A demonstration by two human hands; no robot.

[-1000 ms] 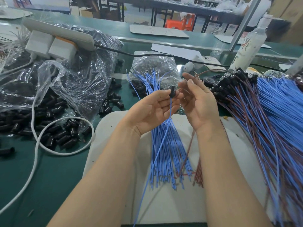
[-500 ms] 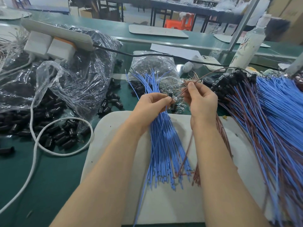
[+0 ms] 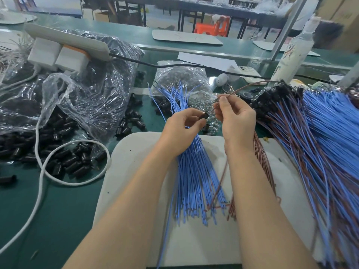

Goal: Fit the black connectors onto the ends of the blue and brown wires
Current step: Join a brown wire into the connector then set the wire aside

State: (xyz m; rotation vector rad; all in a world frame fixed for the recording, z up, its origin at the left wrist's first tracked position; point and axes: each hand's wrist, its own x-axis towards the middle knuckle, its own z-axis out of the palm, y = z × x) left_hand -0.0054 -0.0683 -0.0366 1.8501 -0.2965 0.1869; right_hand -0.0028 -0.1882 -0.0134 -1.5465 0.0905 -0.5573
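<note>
My left hand [image 3: 183, 129] pinches a small black connector [image 3: 204, 115] between thumb and fingers, over the bundle of loose blue wires [image 3: 194, 171]. Close to its right, my right hand [image 3: 236, 121] pinches a thin brown wire [image 3: 250, 84] that arcs up and to the right; its near end points at the connector. A bundle of brown wires [image 3: 262, 158] lies under my right wrist. Loose black connectors [image 3: 64, 162] lie in a heap at the left. Finished blue and brown wires with black connectors [image 3: 320, 142] are piled at the right.
A white mat [image 3: 136, 171] lies under the wires. Clear plastic bags [image 3: 87, 94] of black parts, a white power strip [image 3: 66, 38] with plugs and a white cable [image 3: 40, 183] fill the left. A bag of small clear parts [image 3: 182, 78] and a white bottle [image 3: 291, 55] stand behind.
My hands turned from palms-up to knuckles-up and dropped toward the mat. My right hand took up a brown wire, now bent higher, while my left keeps the connector.
</note>
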